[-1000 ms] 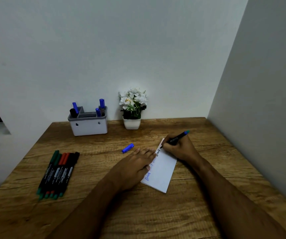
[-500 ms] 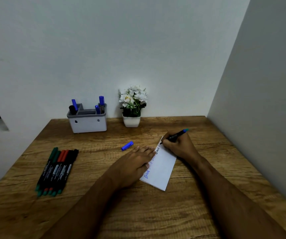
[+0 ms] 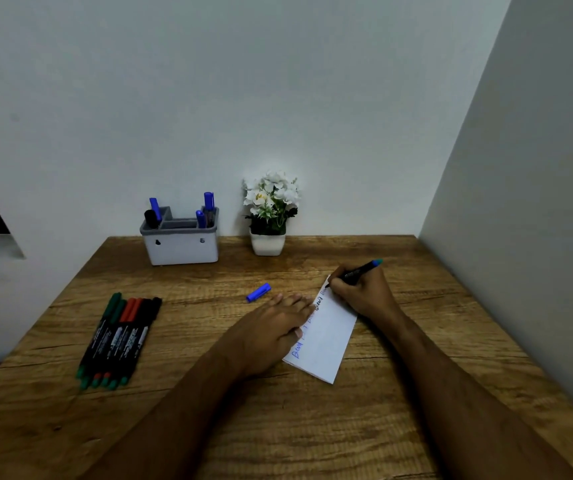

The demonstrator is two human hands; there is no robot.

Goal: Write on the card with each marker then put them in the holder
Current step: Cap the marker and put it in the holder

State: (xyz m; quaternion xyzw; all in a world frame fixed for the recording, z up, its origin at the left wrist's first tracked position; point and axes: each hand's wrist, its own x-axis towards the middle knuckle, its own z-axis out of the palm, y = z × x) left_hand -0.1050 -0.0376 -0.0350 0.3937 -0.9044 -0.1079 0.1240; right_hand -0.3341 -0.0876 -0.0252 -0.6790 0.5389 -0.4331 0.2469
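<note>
On the right side of the table [image 3: 312, 427], the white card [image 3: 326, 337] lies slanted, its long side running from near you up and away to the right. Your right hand [image 3: 364, 292] is closed around the marker [image 3: 357, 271], with the tip down at the far end of the card and the teal end pointing up and right. Your left hand [image 3: 274, 327] lies flat and open on the card's left edge, holding nothing, just pinning it. The blue cap [image 3: 258, 292] lies on the table just past your left fingertips, so that hand is nearer to it. The holder [image 3: 181, 247] stands at the back, well to the left of the card, with some blue markers and a black one already in its end pockets; the middle looks empty. More markers [image 3: 119, 337] wait in a row at the left. A flower pot [image 3: 267, 242] stands beside the holder.
</note>
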